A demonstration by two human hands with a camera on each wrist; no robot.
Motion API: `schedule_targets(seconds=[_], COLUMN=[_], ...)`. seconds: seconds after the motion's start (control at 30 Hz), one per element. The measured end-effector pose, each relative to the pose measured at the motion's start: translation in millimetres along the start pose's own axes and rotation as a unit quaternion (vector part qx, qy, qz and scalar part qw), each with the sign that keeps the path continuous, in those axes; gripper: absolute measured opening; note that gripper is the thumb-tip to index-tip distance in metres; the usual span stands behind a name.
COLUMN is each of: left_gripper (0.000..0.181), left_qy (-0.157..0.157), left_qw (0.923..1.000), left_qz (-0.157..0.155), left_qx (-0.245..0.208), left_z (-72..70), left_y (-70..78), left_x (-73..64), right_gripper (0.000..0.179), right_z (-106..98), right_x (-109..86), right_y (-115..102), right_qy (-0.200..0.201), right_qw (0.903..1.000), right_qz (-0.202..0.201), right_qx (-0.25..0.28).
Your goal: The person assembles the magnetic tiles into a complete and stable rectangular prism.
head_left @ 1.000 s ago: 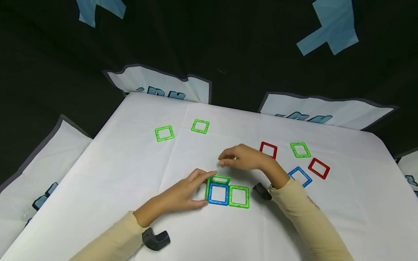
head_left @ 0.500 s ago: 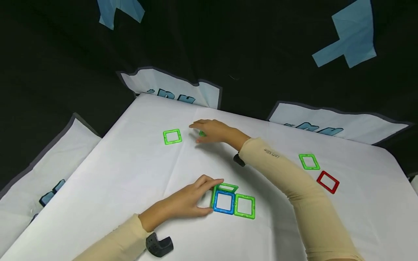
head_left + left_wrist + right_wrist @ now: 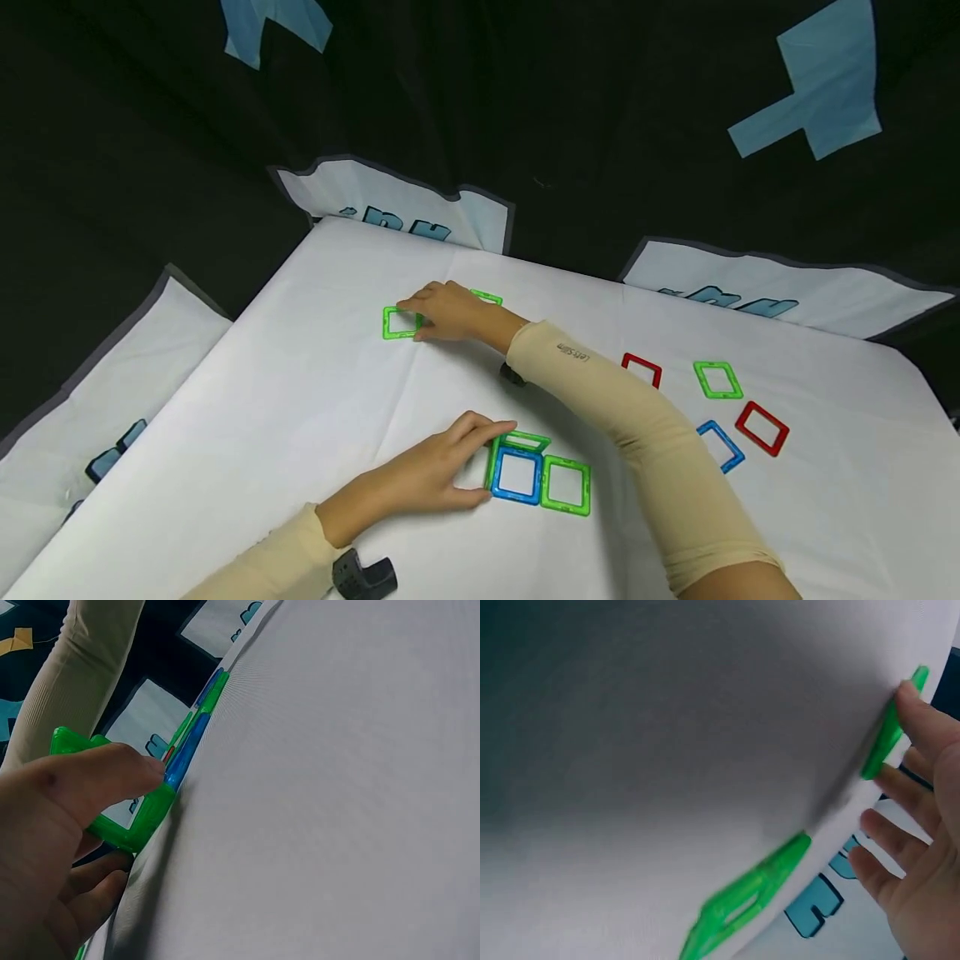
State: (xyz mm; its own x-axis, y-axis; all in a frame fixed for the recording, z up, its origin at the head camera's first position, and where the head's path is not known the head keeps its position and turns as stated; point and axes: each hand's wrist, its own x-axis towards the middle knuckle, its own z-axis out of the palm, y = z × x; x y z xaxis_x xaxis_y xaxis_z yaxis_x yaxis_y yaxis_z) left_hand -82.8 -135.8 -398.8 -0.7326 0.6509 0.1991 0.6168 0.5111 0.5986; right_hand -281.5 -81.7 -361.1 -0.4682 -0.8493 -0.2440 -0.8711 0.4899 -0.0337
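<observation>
In the head view, my left hand [image 3: 435, 471] spans a green magnetic tile [image 3: 154, 821] standing on edge, thumb at one end and fingers at the other. This tile meets the left side of a flat blue magnetic tile [image 3: 540, 479]. Another green tile [image 3: 528, 435] stands tilted along the blue one's far side, and a flat green tile [image 3: 587, 487] adjoins it on the right. Farther off, my right hand [image 3: 450, 312] pinches a loose green tile [image 3: 387, 323] at its right side; the right wrist view has the thumb on that tile [image 3: 889, 739].
A green tile [image 3: 491, 296] lies just behind the right hand, partly hidden. To the right of the sleeve are two red tiles [image 3: 780, 433], a green tile [image 3: 702, 379] and a blue tile [image 3: 735, 450]. White cloth [image 3: 300, 400] covers the table.
My right hand has travelled away and to the left, passing over one far green tile to the other, which has turned slightly. The left hand has stayed at the joined tiles.
</observation>
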Motion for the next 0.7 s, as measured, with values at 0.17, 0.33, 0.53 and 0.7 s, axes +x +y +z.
schedule_targets(seconds=[0.17,0.33,0.53,0.7], left_gripper=[0.077,0.078,0.081,0.085], left_qy=[0.003,0.004,-0.002,-0.010], left_qw=[1.0000,0.9999,0.9998,0.9991], left_qz=[-0.002,-0.009,-0.020,-0.041], left_qx=[0.004,0.004,0.001,-0.001], left_z=[0.0,-0.2,0.2,0.8], left_y=[0.6,-0.3,-0.8,1.7], left_x=[1.5,2.7,3.6,5.1], right_gripper=[0.054,0.060,0.061,0.056], right_z=[-1.4,4.5,5.2,1.9], right_x=[-22.1,-58.8,-121.1,-182.5], right_y=[1.6,5.7,7.3,-1.7], right_qy=[-0.003,-0.011,0.033,0.105], right_qw=[0.9998,0.9972,0.9875,0.9770], right_qz=[0.009,0.025,0.052,0.059], right_qx=[-0.015,0.070,0.145,0.176])
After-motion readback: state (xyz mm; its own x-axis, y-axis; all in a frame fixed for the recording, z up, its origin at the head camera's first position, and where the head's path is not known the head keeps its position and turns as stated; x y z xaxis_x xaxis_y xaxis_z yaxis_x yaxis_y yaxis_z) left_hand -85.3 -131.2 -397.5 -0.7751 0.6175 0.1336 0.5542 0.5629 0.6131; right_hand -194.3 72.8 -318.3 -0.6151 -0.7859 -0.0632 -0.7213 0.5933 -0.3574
